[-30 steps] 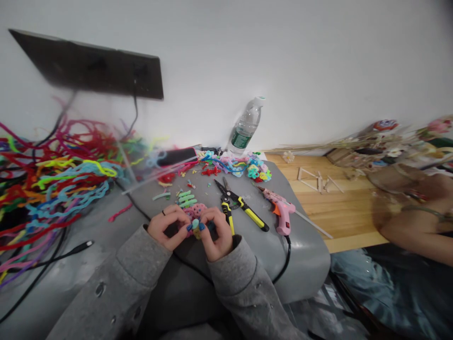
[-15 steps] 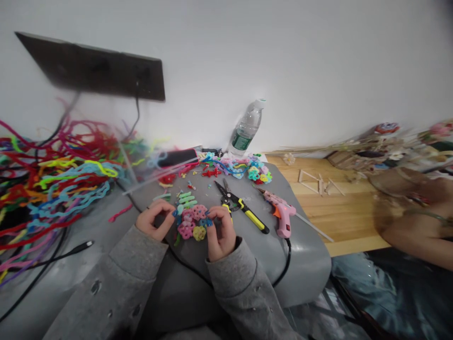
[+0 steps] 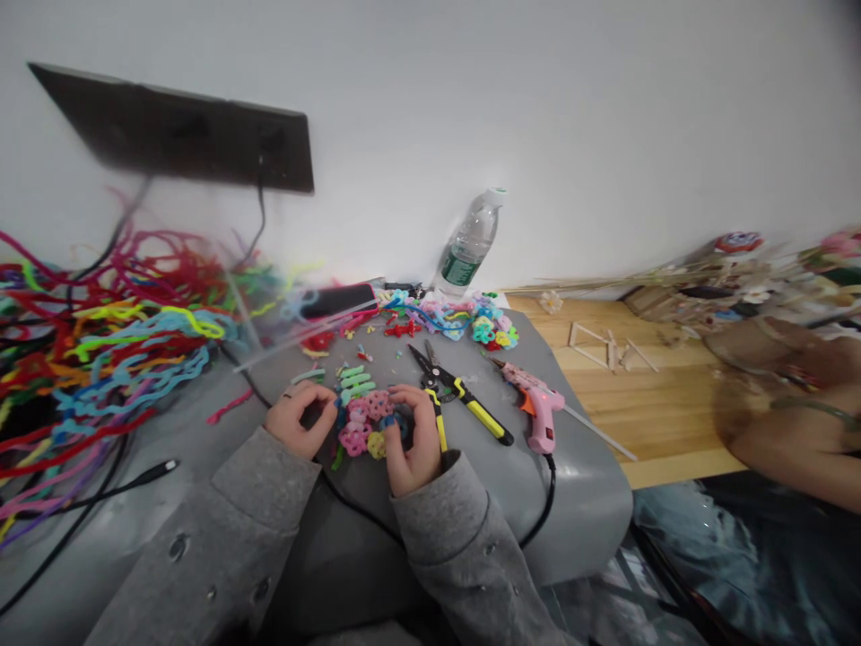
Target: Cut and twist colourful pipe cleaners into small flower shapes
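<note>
A cluster of small pipe-cleaner flowers (image 3: 356,438) in pink, yellow and blue lies low over the grey mat (image 3: 571,502), between my two hands. At its left edge, my left hand (image 3: 301,420) has thumb and forefinger closed in a pinch. My right hand (image 3: 415,441) curls around the right side, its thumb and fingers gripping the blue and yellow flowers there and partly covering them. Just behind the cluster is a mint-green piece of bent pipe cleaner (image 3: 355,380). Yellow-and-black pliers (image 3: 464,395) lie beside my right hand.
A pink glue gun (image 3: 538,408) rests at the right, its black cable trailing forward. Loose pipe cleaners (image 3: 134,359) heap up at the left. Finished flowers (image 3: 494,327), a phone (image 3: 340,301) and a water bottle (image 3: 464,251) are at the back. Another person's arm (image 3: 794,440) is at far right.
My right thumb and fingers have shifted inward over the cluster's right side, covering more of the yellow flower. My left hand has moved slightly right.
</note>
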`<control>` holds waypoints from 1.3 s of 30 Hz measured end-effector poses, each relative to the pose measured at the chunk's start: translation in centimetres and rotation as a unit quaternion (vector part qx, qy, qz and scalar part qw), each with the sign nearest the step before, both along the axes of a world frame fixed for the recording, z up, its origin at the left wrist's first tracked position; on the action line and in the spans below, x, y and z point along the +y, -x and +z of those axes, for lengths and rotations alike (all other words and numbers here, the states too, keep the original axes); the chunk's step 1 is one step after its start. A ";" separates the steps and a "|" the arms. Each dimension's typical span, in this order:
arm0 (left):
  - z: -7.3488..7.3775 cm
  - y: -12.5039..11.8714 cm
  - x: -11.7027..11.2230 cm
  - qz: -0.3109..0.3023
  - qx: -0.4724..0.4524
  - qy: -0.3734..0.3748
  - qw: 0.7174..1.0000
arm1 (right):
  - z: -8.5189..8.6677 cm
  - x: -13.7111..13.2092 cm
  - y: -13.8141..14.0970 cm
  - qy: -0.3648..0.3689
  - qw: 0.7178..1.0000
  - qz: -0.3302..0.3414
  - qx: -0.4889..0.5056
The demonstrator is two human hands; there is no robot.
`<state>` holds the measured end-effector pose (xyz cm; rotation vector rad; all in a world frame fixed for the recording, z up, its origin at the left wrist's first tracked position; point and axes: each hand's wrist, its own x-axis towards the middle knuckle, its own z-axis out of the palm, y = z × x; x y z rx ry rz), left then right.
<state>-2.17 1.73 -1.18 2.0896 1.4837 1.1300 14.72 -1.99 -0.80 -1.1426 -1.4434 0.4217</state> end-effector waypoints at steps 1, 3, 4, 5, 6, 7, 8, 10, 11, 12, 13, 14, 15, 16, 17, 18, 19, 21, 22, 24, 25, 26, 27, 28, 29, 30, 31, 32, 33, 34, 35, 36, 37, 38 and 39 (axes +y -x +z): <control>0.0 0.0 0.0 0.000 0.005 0.001 1.000 | 0.0 0.0 0.0 0.000 1.000 0.001 0.000; 0.0 0.1 0.1 -0.001 0.016 -0.001 1.000 | 0.0 0.0 0.0 0.002 1.000 0.002 0.002; 0.0 0.1 0.1 0.001 0.021 -0.003 1.000 | -0.1 0.0 0.0 0.001 1.000 0.002 0.004; 0.0 0.1 0.1 -0.001 0.026 -0.005 1.000 | -0.1 0.0 0.0 0.001 1.000 0.003 0.005; 0.0 0.1 0.2 -0.005 0.031 -0.007 0.999 | -0.1 0.0 0.0 0.000 1.000 0.003 0.006; 0.1 0.1 0.2 -0.007 0.035 -0.009 0.999 | -0.1 0.0 0.0 0.000 1.000 0.004 0.006; 0.1 0.0 0.2 -0.008 0.038 -0.011 0.999 | -0.2 0.0 0.0 0.001 1.000 0.004 0.007; 0.1 0.0 0.3 -0.010 0.041 -0.018 0.999 | -0.2 0.0 0.1 0.009 1.000 0.004 0.008; 0.1 0.0 0.3 -0.007 0.041 -0.023 0.999 | -0.2 -0.1 0.1 0.015 1.000 0.005 0.007; 0.1 -0.1 0.3 -0.003 0.040 -0.028 0.999 | -0.1 -0.1 0.1 0.019 1.000 0.005 0.006; 0.1 -0.1 0.3 -0.003 0.041 -0.031 0.999 | -0.1 0.0 0.2 0.021 1.000 0.005 0.005; 0.1 -0.1 0.3 -0.006 0.043 -0.033 0.999 | -0.1 0.0 0.2 0.021 1.000 0.005 0.003; 0.1 -0.1 0.3 -0.008 0.045 -0.034 0.998 | -0.1 0.0 0.2 0.021 1.000 0.005 0.002; 0.1 0.0 0.3 -0.012 0.049 -0.035 0.998 | -0.2 0.0 0.2 0.020 1.000 0.005 0.002; 0.1 0.0 0.3 -0.016 0.052 -0.034 0.998 | -0.2 0.0 0.1 0.019 1.000 0.004 0.002; 0.1 0.1 0.4 -0.018 0.054 -0.034 0.998 | -0.4 0.0 0.1 0.019 1.000 0.002 0.002; 0.0 0.1 0.4 -0.018 0.055 -0.034 0.998 | -0.5 0.0 0.1 0.021 1.000 -0.001 0.003; 0.0 0.2 0.4 -0.014 0.058 -0.029 0.998 | -0.8 0.0 0.0 0.027 1.000 -0.009 0.010; 0.0 0.2 0.4 -0.017 0.060 -0.025 0.998 | -1.0 -0.1 0.0 0.031 0.999 -0.011 0.015; 0.1 0.2 0.4 -0.016 0.061 -0.022 0.998 | -1.2 -0.1 -0.1 0.041 0.999 -0.012 0.021; 0.1 0.1 0.3 -0.014 0.058 -0.021 0.998 | -1.3 -0.2 -0.1 0.045 0.999 -0.012 0.021; 0.2 0.0 0.3 -0.010 0.054 -0.022 0.998 | -1.3 -0.2 -0.1 0.047 0.999 -0.012 0.017; 0.3 -0.1 0.3 -0.005 0.049 -0.023 0.999 | -1.3 -0.2 0.0 0.047 0.999 -0.012 0.012; 0.4 -0.3 0.2 0.002 0.043 -0.026 0.999 | -1.3 -0.2 0.0 0.047 0.999 -0.013 0.006; 0.5 -0.4 0.2 0.006 0.039 -0.027 0.999 | -1.2 -0.1 0.1 0.046 0.999 -0.014 0.001; 0.6 -0.4 0.2 0.006 0.036 -0.028 0.999 | -1.2 -0.1 0.2 0.048 0.999 -0.017 -0.004; 0.6 -0.5 0.2 0.004 0.035 -0.028 0.999 | -1.1 -0.1 0.3 0.050 0.998 -0.021 -0.009; 0.7 -0.5 0.2 0.003 0.035 -0.028 0.999 | -1.1 -0.1 0.4 0.054 0.998 -0.025 -0.015; 0.7 -0.5 0.2 0.002 0.036 -0.027 0.999 | -1.1 -0.1 0.5 0.056 0.998 -0.030 -0.023; 0.8 -0.5 0.2 0.000 0.037 -0.026 0.999 | -1.0 -0.1 0.5 0.056 0.997 -0.034 -0.032; 0.8 -0.5 0.2 -0.001 0.037 -0.027 0.999 | -1.0 -0.1 0.6 0.056 0.997 -0.037 -0.043; 0.8 -0.5 0.2 0.000 0.037 -0.028 0.999 | -1.0 -0.1 0.6 0.057 0.996 -0.039 -0.052; 0.7 -0.5 0.2 -0.002 0.036 -0.028 0.999 | -0.9 -0.1 0.6 0.060 0.996 -0.040 -0.059; 0.7 -0.5 0.2 -0.004 0.036 -0.028 0.999 | -0.9 -0.1 0.6 0.064 0.995 -0.041 -0.064; 0.7 -0.5 0.2 -0.003 0.035 -0.026 0.999 | -0.8 -0.1 0.6 0.068 0.995 -0.040 -0.069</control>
